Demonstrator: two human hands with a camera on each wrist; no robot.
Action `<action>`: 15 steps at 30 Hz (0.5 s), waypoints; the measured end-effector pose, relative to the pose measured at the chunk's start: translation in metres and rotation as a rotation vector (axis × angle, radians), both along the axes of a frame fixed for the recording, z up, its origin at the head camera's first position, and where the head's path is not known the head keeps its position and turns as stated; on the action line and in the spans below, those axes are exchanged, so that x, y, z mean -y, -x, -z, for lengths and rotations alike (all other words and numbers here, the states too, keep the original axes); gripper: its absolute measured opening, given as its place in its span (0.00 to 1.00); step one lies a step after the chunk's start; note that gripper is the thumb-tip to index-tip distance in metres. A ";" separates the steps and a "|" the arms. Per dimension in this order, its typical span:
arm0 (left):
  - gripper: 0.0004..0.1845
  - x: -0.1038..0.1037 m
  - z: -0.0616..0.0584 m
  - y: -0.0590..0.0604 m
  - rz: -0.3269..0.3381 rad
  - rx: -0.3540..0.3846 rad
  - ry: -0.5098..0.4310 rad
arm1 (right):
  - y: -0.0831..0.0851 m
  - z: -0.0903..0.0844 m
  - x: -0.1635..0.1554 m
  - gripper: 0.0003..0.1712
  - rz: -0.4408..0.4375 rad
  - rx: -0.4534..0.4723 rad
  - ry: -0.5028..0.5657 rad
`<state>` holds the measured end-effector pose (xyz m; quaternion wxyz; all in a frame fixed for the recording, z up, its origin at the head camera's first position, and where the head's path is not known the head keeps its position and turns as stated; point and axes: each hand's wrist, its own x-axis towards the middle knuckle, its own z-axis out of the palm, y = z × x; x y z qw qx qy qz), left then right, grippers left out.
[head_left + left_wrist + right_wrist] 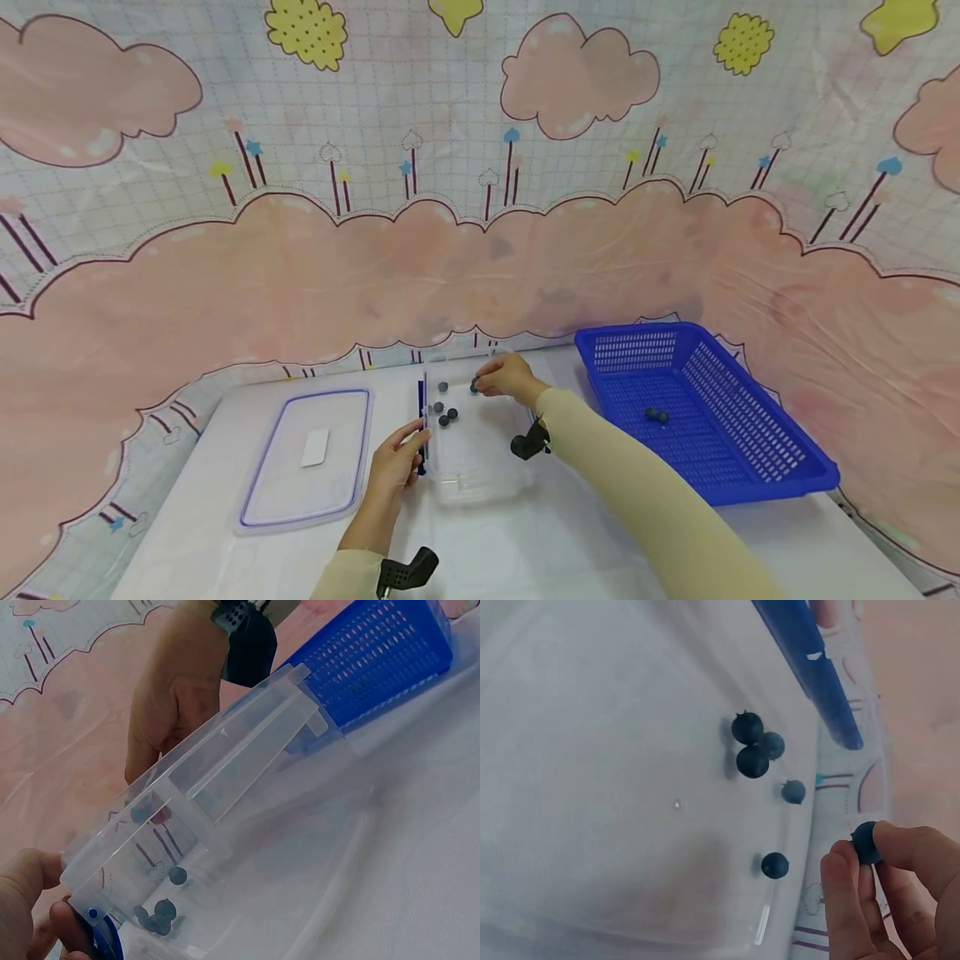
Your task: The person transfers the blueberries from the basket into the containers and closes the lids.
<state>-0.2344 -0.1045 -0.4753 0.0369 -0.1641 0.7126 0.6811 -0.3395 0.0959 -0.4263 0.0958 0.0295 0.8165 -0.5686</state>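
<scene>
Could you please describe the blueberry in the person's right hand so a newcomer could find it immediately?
Start at the clear plastic container left of the blue basket. Over its far end, the right hand pinches one blueberry in its fingertips. It alone is lifted; five others lie loose on the container's floor.

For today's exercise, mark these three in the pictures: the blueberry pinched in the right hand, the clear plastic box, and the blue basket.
blueberry (865, 841), right wrist view, on its dark rounded side showing between the fingertips.
clear plastic box (480, 483), head view, on its bare near wall.
blue basket (757, 487), head view, on its near rim.
</scene>
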 end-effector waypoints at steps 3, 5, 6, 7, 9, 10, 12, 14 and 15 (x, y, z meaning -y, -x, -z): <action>0.25 0.000 0.000 0.000 0.007 0.000 0.003 | 0.002 0.003 0.002 0.11 -0.002 0.008 -0.032; 0.24 -0.001 0.000 0.000 0.006 -0.001 0.003 | 0.002 0.004 0.003 0.11 -0.009 0.010 -0.037; 0.24 -0.001 0.001 0.000 0.006 -0.002 0.002 | 0.002 0.004 0.002 0.12 -0.018 0.007 -0.036; 0.24 -0.001 0.001 0.000 0.005 -0.003 0.003 | 0.001 0.003 0.002 0.12 -0.025 0.003 -0.032; 0.24 -0.001 0.001 0.000 0.003 -0.004 0.001 | -0.001 -0.001 -0.001 0.13 -0.044 -0.011 -0.017; 0.24 -0.001 0.001 0.001 0.002 -0.005 0.000 | -0.002 -0.004 -0.003 0.14 -0.051 -0.015 0.000; 0.24 0.000 0.000 0.001 0.001 -0.004 0.001 | -0.002 -0.010 -0.010 0.15 -0.062 -0.023 0.027; 0.24 0.000 0.000 0.001 0.000 -0.003 0.001 | 0.000 -0.018 -0.021 0.17 -0.060 -0.029 0.056; 0.24 0.000 0.000 0.002 -0.001 -0.002 0.001 | 0.001 -0.022 -0.027 0.18 -0.053 -0.027 0.062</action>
